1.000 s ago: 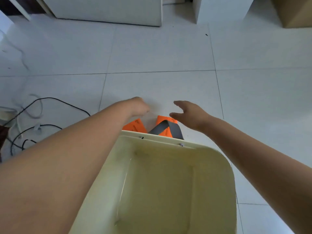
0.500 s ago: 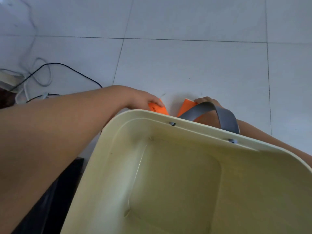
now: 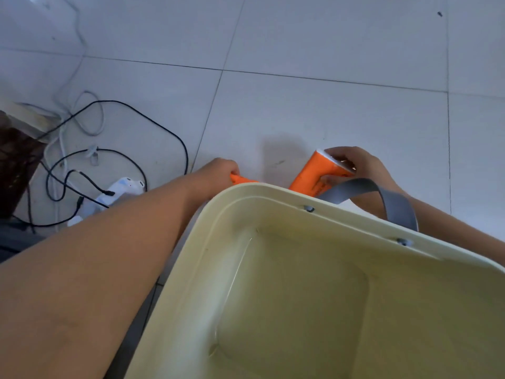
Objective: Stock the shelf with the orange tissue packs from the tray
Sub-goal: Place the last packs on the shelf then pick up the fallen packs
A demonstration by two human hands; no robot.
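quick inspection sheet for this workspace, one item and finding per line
surface: white tiled floor, small dark marks.
job's things: cream tray with grey strap handle, nothing seen inside; left orange pack and right orange pack beyond its far rim; shelf not in view.
clutter: dark brown object at left edge.
grippers: left hand grips left orange pack; right hand grips right orange pack.
cables: black cables and white cables looped near a power strip.
surroundings: nothing seen beyond the floor.
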